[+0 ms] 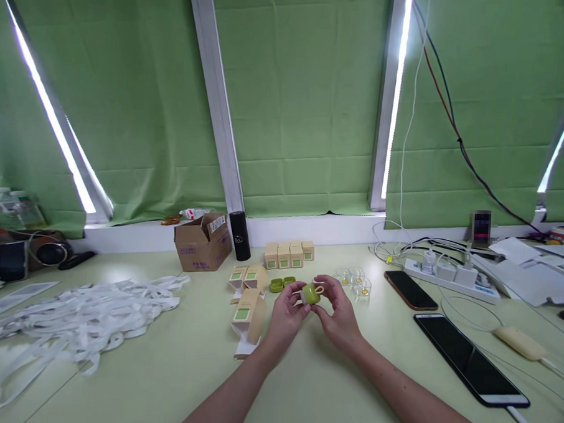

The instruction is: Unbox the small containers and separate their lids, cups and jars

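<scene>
Both hands meet over the table around a small green and white item [311, 294] with a pale loop at its side. My left hand [287, 311] grips it from the left, fingers closed on it. My right hand [337, 312] holds its right side near the loop. Just behind my left hand sit small green open cases [282, 284]. Clear little containers with yellow bits [356, 279] stand behind my right hand. To the left lie open kraft boxes with green windows [242, 313], and closed small boxes [284, 256] form a row at the back.
White straps [90, 315] are heaped at the left. A cardboard box [202, 242] and a black cylinder [240, 236] stand at the back. Phones [469, 357], a power strip [451, 280], cables and papers [536, 279] occupy the right side.
</scene>
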`<state>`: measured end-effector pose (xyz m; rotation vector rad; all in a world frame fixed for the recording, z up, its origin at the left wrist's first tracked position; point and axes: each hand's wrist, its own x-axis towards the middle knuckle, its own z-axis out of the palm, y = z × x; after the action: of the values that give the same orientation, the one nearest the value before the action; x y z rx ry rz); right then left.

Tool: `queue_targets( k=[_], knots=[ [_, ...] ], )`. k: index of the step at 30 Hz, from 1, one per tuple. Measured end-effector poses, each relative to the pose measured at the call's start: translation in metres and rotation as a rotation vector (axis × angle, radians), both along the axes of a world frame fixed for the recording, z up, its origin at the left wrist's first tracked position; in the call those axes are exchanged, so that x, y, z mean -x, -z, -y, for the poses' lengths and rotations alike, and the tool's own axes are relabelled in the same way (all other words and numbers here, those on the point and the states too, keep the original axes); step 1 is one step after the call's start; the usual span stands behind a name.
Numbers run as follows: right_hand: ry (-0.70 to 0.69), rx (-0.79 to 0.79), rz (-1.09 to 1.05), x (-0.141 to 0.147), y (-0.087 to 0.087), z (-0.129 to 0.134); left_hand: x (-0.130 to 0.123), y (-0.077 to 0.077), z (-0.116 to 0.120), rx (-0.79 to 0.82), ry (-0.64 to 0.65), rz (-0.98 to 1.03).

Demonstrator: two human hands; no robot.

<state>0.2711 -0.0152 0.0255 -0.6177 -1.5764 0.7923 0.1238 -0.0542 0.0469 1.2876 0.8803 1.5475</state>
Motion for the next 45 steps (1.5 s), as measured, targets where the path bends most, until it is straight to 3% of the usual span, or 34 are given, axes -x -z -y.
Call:
queue_targets(
  k=[5,13,20,27,30,34,37,45],
  knots=[
    [-0.013,0.020,-0.035,0.000,-0.003,0.002,0.000,-0.002,0.002,0.002,-0.049,0.012],
    [-0.112,0.196,-0.167,-0.001,-0.006,0.001,0.000,0.003,-0.003,0.009,-0.078,0.001],
    [-0.057,0.259,-0.203,-0.001,-0.004,-0.007,-0.005,0.007,-0.002,0.019,-0.112,-0.093],
    [-0.158,0.276,-0.198,-0.002,-0.003,-0.007,-0.004,0.007,-0.004,0.035,-0.187,-0.139],
    [-0.075,0.177,-0.082,-0.005,-0.003,-0.006,-0.004,0.005,-0.005,0.050,-0.208,-0.136],
    [0.126,-0.171,0.148,-0.012,-0.004,-0.004,-0.003,0.003,-0.005,0.060,-0.268,-0.179],
    [0.155,-0.399,0.308,-0.015,-0.006,-0.004,-0.002,0.002,-0.005,0.035,-0.313,-0.297],
    [0.136,-0.455,0.397,-0.015,-0.004,-0.006,0.001,0.000,-0.001,-0.054,-0.372,-0.460]
  ],
)
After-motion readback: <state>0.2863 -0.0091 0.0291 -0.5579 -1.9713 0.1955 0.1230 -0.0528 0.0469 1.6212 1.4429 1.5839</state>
